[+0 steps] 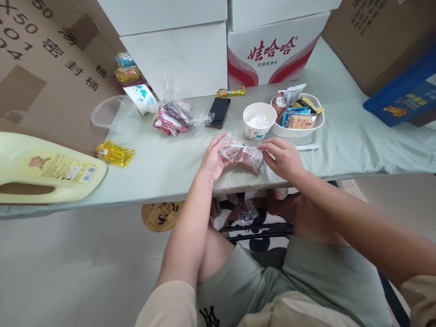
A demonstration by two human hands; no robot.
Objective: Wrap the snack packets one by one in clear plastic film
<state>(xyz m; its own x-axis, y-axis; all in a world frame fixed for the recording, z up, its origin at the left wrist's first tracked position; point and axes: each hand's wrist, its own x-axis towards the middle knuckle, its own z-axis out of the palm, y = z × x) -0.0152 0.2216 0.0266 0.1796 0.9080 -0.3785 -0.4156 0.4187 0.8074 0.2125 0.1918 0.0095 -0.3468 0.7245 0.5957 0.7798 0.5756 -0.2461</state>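
Note:
Between my hands, near the table's front edge, is a clear plastic bag [233, 151] with a reddish-brown block or packet [248, 160] in it; its exact kind I cannot make out. My left hand [214, 159] grips the bag's left side, thumb below and fingers raised behind the film. On the other side, my right hand [283, 158] pinches the bag's upper right edge with bent fingertips. Just behind the bag stands a white paper bowl [259, 129] with crumpled clear plastic inside. A white pen-like stick [307, 147] lies beyond my right hand's knuckles.
A white tub [297, 131] of wrapped snacks stands at right. Farther back are a phone [220, 111], a yellow snack bar [230, 91], wrapped red packets [173, 117] and a clear lid [113, 111]. A yellow packet [116, 153], pale yellow jug [85, 177] and cartons [177, 63] surround the workspace.

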